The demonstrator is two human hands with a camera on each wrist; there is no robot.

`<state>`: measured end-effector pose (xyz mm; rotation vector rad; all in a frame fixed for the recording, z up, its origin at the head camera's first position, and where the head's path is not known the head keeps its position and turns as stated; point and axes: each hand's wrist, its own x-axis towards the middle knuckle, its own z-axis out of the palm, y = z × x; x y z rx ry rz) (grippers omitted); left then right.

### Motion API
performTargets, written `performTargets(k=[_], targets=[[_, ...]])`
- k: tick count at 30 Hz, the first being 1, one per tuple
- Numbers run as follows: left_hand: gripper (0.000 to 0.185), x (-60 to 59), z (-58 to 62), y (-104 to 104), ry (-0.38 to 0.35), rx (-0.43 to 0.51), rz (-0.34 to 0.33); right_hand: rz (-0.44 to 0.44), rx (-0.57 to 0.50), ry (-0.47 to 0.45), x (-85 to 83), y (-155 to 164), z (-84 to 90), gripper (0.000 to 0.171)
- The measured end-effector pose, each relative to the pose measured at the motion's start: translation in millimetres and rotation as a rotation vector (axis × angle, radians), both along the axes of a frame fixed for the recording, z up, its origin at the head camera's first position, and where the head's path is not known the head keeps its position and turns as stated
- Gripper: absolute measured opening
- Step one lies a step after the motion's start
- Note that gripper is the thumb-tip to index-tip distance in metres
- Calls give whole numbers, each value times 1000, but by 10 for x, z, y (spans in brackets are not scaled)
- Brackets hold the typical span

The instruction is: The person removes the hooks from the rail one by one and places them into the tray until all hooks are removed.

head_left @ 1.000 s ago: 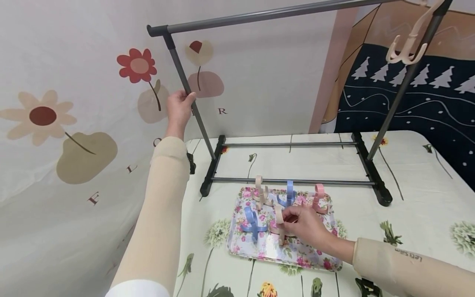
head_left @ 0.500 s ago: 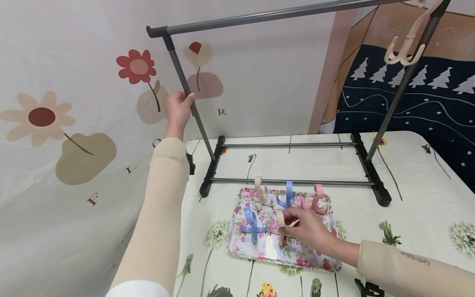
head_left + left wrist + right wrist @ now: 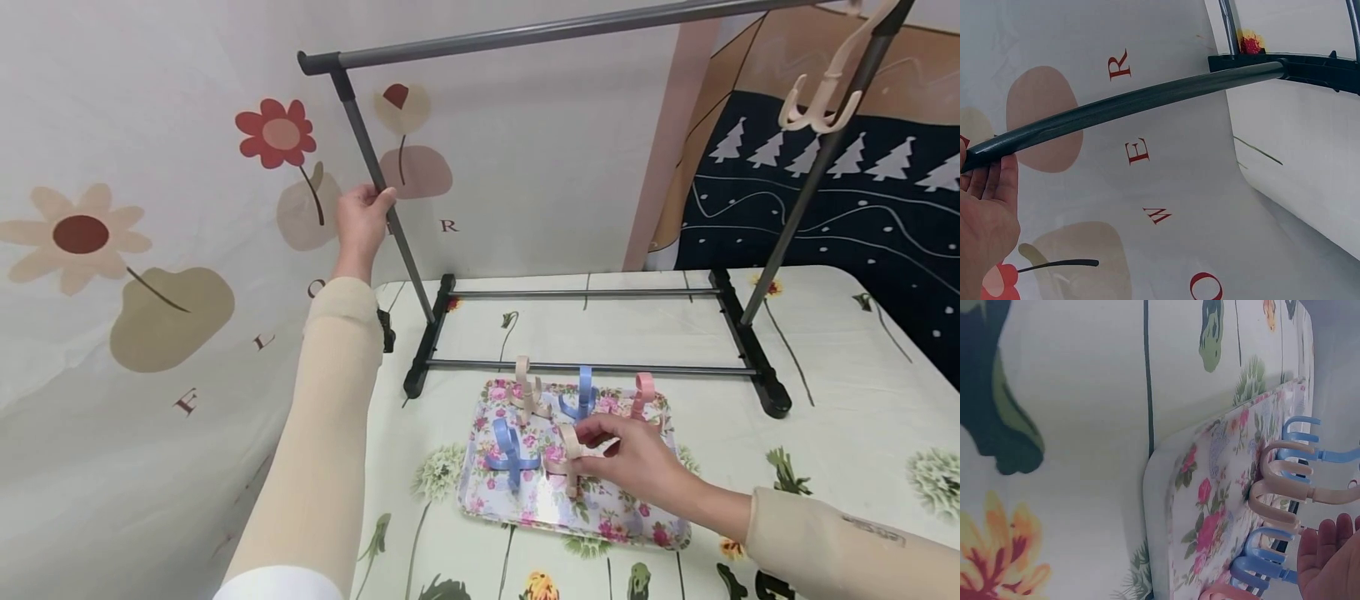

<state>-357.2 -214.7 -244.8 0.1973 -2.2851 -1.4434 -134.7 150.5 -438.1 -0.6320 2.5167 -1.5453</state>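
My left hand (image 3: 362, 229) grips the grey left post (image 3: 408, 258) of a garment rack partway up. In the left wrist view the fingers bend round this tube. My right hand (image 3: 633, 458) pinches the upper stem of a beige multi-prong hook (image 3: 572, 479) over a floral tray (image 3: 487, 504). The right wrist view shows that hook (image 3: 1282, 489) prongs-down at the tray, with the fingertips partly cut off. Around it on the tray stand a blue hook (image 3: 512, 454), another blue hook (image 3: 585, 396), a beige hook (image 3: 528, 398) and a pink hook (image 3: 643, 396).
The rack's top bar (image 3: 525, 35) spans above. One beige hook (image 3: 817, 108) hangs at the upper right, near the right post (image 3: 798, 196). The black feet (image 3: 750, 354) and lower bars stand on the flower-print tablecloth (image 3: 840, 333), behind the tray. A printed curtain (image 3: 187, 417) borders the left.
My right hand has shifted slightly to the right, and the beige hook in its fingers has shifted a little with it. My left hand keeps its grip on the post.
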Motion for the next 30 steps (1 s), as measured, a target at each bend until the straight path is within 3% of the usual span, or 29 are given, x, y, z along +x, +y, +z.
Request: performTargets(k=[6, 14, 22, 25, 30], targets=[[36, 2, 16, 4, -6, -7, 1, 8, -10, 8, 22, 62, 66, 37], [35, -1, 11, -5, 1, -11, 3, -10, -117, 50, -31, 128, 288, 34], [35, 0, 12, -9, -4, -10, 3, -105, -184, 8, -139, 212, 664, 32], [36, 8, 14, -4, -6, -15, 3, -155, -195, 40, -214, 260, 831, 32], [37, 16, 15, -4, -9, -16, 5, -251, -189, 173, -416, 374, 1065, 31]])
